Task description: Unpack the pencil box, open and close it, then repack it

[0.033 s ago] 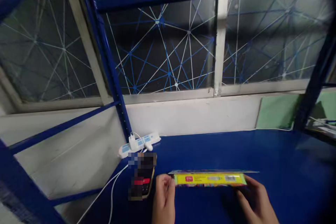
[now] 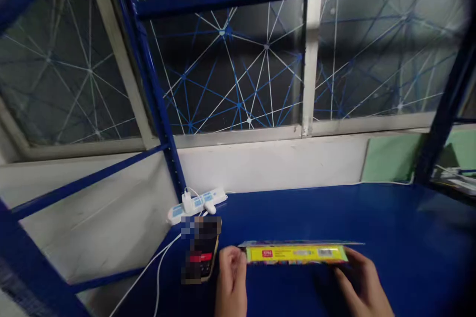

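A thin, flat box (image 2: pixel 296 253) is held edge-on above the blue tabletop, its narrow yellow side facing me. On that side are a red label at the left and a barcode at the right. A thin flap or sheet sticks out along the far top edge and past the right end. My left hand (image 2: pixel 233 277) pinches the box's left end. At the right end, my right hand (image 2: pixel 362 280) grips with fingers behind and thumb below. The box's broad faces can hardly be seen. Left of my left hand lies a phone (image 2: pixel 208 252) with parts of it blurred out.
A white power strip (image 2: pixel 197 205) with plugs lies at the back left, and white cables (image 2: pixel 159 262) run from it toward the front. Blue frame posts (image 2: pixel 148 69) rise around the blue table (image 2: pixel 297 213). Behind stand windows and a green panel (image 2: pixel 390 158).
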{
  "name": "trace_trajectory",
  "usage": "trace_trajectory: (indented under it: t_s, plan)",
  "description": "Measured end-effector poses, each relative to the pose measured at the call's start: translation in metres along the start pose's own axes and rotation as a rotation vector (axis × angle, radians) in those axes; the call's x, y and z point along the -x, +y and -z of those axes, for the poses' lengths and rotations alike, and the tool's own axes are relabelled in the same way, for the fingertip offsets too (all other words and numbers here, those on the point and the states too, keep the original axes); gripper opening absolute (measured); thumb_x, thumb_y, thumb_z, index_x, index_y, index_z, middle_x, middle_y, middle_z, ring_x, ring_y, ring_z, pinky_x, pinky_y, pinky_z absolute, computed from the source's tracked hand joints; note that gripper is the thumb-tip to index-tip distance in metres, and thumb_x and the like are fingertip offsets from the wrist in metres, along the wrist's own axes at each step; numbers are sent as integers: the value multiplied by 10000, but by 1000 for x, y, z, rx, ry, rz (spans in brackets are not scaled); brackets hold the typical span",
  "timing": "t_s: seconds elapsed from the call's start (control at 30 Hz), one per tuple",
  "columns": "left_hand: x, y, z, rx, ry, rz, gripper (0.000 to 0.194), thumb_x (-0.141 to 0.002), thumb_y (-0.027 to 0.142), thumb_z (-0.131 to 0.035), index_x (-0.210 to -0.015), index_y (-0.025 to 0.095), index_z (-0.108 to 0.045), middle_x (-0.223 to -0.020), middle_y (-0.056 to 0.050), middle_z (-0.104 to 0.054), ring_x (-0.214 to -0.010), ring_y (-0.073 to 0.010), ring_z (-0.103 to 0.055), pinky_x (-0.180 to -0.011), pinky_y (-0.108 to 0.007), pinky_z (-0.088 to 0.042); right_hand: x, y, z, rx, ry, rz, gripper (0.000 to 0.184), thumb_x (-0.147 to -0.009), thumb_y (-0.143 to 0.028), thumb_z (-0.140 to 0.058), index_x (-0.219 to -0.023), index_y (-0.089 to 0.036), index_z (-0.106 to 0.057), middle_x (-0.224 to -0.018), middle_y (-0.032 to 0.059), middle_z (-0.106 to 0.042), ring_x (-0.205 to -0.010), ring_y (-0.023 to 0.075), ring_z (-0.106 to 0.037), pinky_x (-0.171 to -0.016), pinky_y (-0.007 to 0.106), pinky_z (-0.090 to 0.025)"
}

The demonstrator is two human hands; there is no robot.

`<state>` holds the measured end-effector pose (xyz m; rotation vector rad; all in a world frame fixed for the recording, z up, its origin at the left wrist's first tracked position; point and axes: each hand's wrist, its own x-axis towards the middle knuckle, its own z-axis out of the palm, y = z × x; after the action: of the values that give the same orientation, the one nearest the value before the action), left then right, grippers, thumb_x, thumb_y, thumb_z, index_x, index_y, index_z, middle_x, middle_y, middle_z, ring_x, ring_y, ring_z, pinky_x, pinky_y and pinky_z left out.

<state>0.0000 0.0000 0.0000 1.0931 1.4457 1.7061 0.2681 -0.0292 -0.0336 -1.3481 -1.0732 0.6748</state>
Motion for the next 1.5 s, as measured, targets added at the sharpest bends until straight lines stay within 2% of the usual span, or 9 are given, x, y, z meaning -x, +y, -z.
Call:
trace_trajectory:
  t_s: [0.3,0.5,0.6,0.7,0.9,1.03,1.13,1.23,1.5]
  plan:
    - [-2,0,0,-30,-17,18,642,-838,764,-464,-1178,224,-539,-862,-29,-660,-815,-240,-692,-736,-355,-570,-13,-7,10,-371,187,-252,765,-782,-633,-675,-1416,-314,-391,-1174,25,-685,-1117,257,-668,-945,351,-559]
    - [0,-9,-1,-98,-102,-25,567,-871,679,-484,-1196,216,-513,-853,-25,-670,-787,-226,-683,-754,-331,-529,-15,-6,8,-240,173,-191,703,-839,-633,-600,-1437,-310,-417,-1343,61,-613,-1249,309,-589,-1041,441,-493]
    - [-2,-12,1,-158,-150,-71,511,-908,595,-448,-1250,217,-486,-836,-8,-638,-746,-203,-651,-731,-312,-501,-12,-2,4,13,212,26,607,-860,-613,-565,-1332,-237,-504,-1460,117,-501,-1362,355,-464,-1122,520,-382]
    - [-7,-14,5,-241,-196,-86,506,-928,537,-410,-1309,210,-471,-743,28,-568,-662,-184,-597,-676,-297,-466,-7,-1,1,369,286,373,490,-910,-515,-536,-1289,-203,-525,-1451,170,-490,-1363,373,-445,-1097,570,-360]
    - [-14,-15,9,-278,-268,-96,563,-905,575,-427,-1310,191,-492,-651,66,-482,-594,-173,-540,-613,-282,-432,8,-19,-33,977,-66,992,429,-951,-426,-536,-1361,-300,-535,-1374,67,-641,-1158,280,-658,-993,482,-412]
    - [-11,-10,11,-271,-268,-95,594,-899,601,-444,-1320,184,-481,-672,57,-525,-618,-175,-580,-638,-282,-466,15,-33,-70,1051,-80,1250,495,-957,-556,-475,-1333,-258,-600,-1301,39,-686,-1069,248,-709,-931,416,-454]
    - [-10,-4,13,-250,-308,-65,584,-899,575,-488,-1335,187,-465,-691,48,-550,-642,-173,-599,-652,-276,-488,17,-39,-82,1064,-86,1259,556,-940,-632,-463,-1308,-250,-631,-1298,54,-679,-1062,250,-716,-856,389,-487]
    - [-11,1,15,-230,-299,-60,555,-903,560,-506,-1319,194,-475,-668,54,-539,-617,-166,-591,-629,-269,-485,17,-41,-76,1064,-119,1209,512,-941,-615,-491,-1286,-270,-648,-1310,28,-671,-1068,245,-716,-843,391,-502]
    - [-10,4,16,-266,-281,-91,489,-898,556,-517,-1237,204,-499,-644,74,-493,-589,-161,-560,-619,-266,-456,-4,-10,-3,1192,-50,824,457,-909,-581,-558,-1293,-348,-640,-1425,19,-590,-1253,321,-600,-1026,562,-407]
